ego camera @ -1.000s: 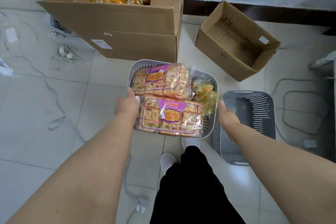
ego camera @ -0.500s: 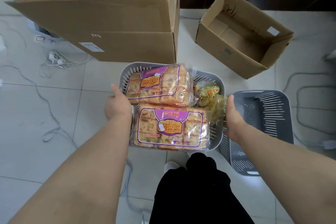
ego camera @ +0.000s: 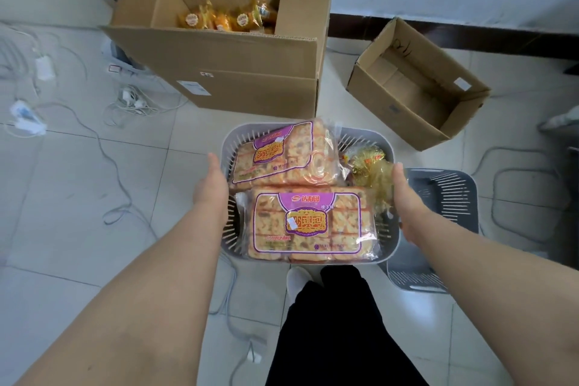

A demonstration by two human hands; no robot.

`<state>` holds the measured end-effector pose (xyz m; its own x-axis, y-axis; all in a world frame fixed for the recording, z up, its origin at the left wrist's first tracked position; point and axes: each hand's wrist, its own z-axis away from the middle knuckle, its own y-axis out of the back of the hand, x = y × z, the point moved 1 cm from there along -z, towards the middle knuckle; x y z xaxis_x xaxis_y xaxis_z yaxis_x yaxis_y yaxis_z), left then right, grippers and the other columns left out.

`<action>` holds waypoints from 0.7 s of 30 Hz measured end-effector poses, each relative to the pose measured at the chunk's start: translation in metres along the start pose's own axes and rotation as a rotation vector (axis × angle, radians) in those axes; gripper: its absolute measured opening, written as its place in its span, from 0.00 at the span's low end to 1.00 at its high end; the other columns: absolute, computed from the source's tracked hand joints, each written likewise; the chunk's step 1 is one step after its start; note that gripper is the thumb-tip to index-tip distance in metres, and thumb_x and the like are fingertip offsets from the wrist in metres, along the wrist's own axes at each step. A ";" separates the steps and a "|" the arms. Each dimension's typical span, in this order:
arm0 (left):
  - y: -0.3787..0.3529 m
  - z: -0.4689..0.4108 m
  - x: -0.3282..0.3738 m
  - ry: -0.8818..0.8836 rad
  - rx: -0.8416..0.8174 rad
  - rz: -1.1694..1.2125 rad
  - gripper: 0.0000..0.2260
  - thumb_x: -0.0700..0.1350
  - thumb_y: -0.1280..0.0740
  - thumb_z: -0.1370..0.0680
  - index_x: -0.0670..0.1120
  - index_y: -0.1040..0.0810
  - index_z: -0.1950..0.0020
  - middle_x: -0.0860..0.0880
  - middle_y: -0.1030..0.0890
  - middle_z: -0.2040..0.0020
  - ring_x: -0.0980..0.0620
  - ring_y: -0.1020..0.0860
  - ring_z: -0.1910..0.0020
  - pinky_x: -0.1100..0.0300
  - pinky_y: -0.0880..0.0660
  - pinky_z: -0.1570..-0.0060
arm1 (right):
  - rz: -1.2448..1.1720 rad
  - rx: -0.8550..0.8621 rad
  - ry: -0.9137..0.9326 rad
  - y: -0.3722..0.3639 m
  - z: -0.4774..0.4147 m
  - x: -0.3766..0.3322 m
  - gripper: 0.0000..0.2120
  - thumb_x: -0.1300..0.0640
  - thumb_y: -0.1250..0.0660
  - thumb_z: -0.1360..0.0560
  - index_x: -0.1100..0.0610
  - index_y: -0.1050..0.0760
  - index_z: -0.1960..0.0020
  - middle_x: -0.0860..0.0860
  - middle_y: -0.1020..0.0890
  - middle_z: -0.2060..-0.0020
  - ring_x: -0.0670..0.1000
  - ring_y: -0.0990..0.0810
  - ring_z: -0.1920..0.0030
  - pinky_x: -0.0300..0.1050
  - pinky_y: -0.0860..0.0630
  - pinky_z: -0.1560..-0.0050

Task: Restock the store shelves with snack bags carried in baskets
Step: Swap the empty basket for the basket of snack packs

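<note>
My left hand (ego camera: 211,188) and right hand (ego camera: 404,197) each gripped a side of the basket (ego camera: 233,135), held above the floor near the box (ego camera: 244,72), and I judged it best carried level and close so the heaped bags (ego camera: 305,222) would not slide off.

Purple-labelled snack bags (ego camera: 305,222), grey basket (ego camera: 393,241)
</note>
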<state>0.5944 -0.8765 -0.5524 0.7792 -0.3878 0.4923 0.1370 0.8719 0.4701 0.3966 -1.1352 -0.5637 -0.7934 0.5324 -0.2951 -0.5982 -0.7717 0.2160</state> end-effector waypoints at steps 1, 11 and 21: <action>0.007 0.006 0.000 0.000 0.005 0.012 0.40 0.72 0.46 0.26 0.39 0.25 0.33 0.37 0.24 0.33 0.37 0.26 0.33 0.43 0.30 0.33 | 0.016 0.007 -0.002 0.002 0.009 -0.003 0.43 0.23 0.53 0.28 0.51 0.34 0.27 0.54 0.28 0.29 0.58 0.32 0.28 0.55 0.39 0.28; 0.117 0.085 -0.006 0.064 0.020 0.183 0.33 0.68 0.46 0.22 0.42 0.26 0.33 0.39 0.23 0.33 0.40 0.26 0.33 0.46 0.30 0.33 | 0.208 0.033 0.017 -0.019 0.115 -0.006 0.45 0.23 0.53 0.28 0.54 0.38 0.25 0.56 0.31 0.28 0.62 0.33 0.28 0.60 0.38 0.27; 0.245 0.148 -0.062 0.138 0.187 0.470 0.36 0.70 0.42 0.26 0.42 0.25 0.34 0.40 0.21 0.37 0.44 0.23 0.39 0.43 0.29 0.35 | 0.512 -0.075 0.344 -0.089 0.191 -0.015 0.42 0.26 0.50 0.27 0.56 0.33 0.27 0.59 0.26 0.32 0.62 0.28 0.33 0.58 0.35 0.29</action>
<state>0.4892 -0.6828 -0.3594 0.8055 0.0867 0.5862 -0.3487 0.8692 0.3506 0.4403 -1.0077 -0.4005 -0.8882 -0.0452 -0.4573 -0.1314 -0.9286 0.3471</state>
